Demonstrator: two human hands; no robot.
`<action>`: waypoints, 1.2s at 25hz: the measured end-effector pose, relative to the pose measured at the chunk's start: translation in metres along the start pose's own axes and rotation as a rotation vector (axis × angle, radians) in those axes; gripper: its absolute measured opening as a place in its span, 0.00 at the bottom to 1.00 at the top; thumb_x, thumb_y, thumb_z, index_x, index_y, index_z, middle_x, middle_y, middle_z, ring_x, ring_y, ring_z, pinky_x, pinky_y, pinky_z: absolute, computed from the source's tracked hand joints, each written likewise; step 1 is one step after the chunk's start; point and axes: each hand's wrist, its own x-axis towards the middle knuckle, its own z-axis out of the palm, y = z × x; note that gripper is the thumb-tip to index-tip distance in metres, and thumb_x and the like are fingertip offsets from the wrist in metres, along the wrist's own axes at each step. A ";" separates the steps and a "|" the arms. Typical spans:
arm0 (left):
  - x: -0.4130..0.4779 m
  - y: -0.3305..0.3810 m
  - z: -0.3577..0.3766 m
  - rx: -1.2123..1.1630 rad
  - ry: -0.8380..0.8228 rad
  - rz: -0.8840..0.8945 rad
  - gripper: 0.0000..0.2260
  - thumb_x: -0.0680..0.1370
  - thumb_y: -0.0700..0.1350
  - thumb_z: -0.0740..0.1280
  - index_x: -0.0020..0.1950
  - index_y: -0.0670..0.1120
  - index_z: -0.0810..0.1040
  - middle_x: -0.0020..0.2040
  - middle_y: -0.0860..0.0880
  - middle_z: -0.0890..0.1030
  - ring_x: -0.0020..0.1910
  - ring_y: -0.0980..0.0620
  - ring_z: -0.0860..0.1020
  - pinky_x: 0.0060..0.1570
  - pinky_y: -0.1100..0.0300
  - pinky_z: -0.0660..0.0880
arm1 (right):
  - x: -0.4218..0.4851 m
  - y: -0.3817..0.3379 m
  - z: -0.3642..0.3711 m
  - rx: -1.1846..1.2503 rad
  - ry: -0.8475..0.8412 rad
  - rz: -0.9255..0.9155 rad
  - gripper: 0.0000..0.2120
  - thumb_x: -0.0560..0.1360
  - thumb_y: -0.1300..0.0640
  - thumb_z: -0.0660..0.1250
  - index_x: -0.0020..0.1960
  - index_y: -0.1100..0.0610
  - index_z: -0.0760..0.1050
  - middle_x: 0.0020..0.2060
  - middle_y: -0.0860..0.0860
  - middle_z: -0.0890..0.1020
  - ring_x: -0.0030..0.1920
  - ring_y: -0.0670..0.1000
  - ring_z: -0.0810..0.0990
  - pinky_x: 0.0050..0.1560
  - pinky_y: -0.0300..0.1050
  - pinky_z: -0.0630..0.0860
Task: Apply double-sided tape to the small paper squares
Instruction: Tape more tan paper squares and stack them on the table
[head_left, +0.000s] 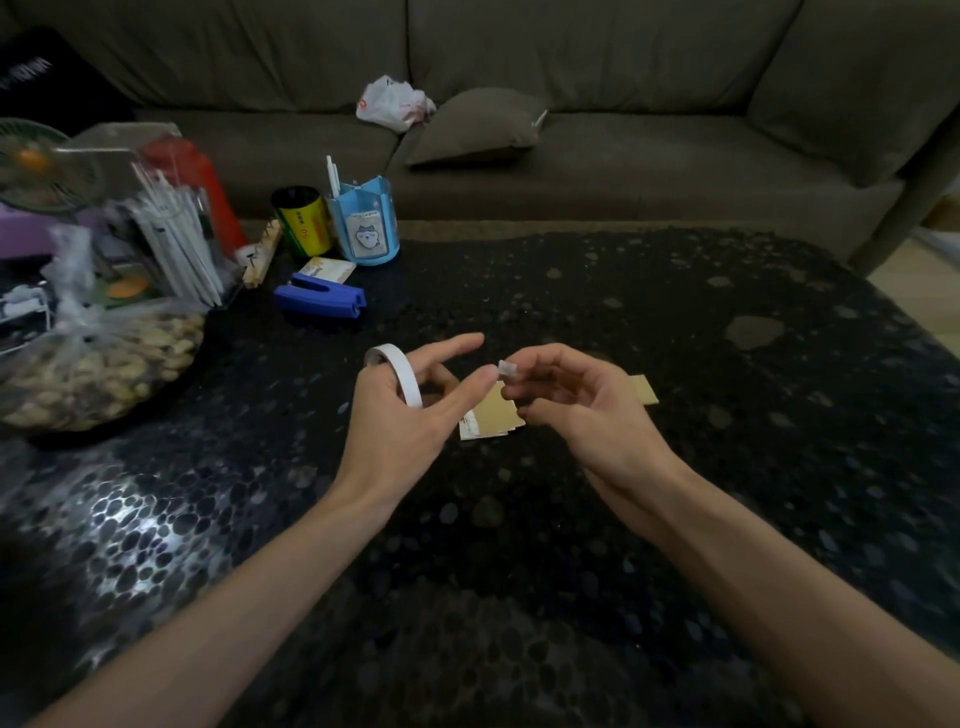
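Note:
A white roll of double-sided tape (400, 375) sits looped over the thumb of my left hand (402, 415), whose fingers stretch out toward the right. My right hand (576, 405) pinches a small pale piece of tape (506, 369) between thumb and fingertip, right beside my left fingertip. Under both hands, a small stack of tan paper squares (493, 418) lies on the dark table. Another tan paper square (644, 389) peeks out behind my right hand.
The black pebble-patterned table (675, 322) also carries a blue stapler (319, 301), a blue pen holder (366, 223), a yellow can (301, 221), a bag of nuts (93, 364) and clutter at the left. A sofa (571, 130) stands behind.

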 end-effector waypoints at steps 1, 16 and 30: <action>0.000 0.002 0.000 -0.011 -0.013 0.006 0.14 0.76 0.51 0.75 0.62 0.55 0.85 0.39 0.49 0.84 0.42 0.53 0.82 0.44 0.68 0.78 | 0.000 0.000 0.002 -0.009 -0.011 -0.001 0.21 0.75 0.75 0.67 0.53 0.50 0.84 0.53 0.47 0.86 0.56 0.46 0.85 0.56 0.45 0.80; -0.001 0.006 0.001 0.028 0.200 0.021 0.05 0.76 0.44 0.76 0.51 0.48 0.87 0.38 0.54 0.85 0.40 0.61 0.82 0.39 0.72 0.76 | -0.006 -0.002 0.014 -0.134 -0.121 0.055 0.36 0.76 0.65 0.73 0.77 0.38 0.70 0.72 0.41 0.65 0.60 0.44 0.82 0.52 0.43 0.84; -0.006 0.005 0.008 -0.189 -0.122 -0.067 0.10 0.82 0.45 0.66 0.59 0.48 0.86 0.31 0.62 0.80 0.35 0.56 0.80 0.32 0.71 0.75 | -0.005 0.002 0.001 -0.609 0.224 -0.434 0.06 0.79 0.54 0.74 0.56 0.49 0.84 0.47 0.40 0.85 0.50 0.38 0.83 0.53 0.35 0.80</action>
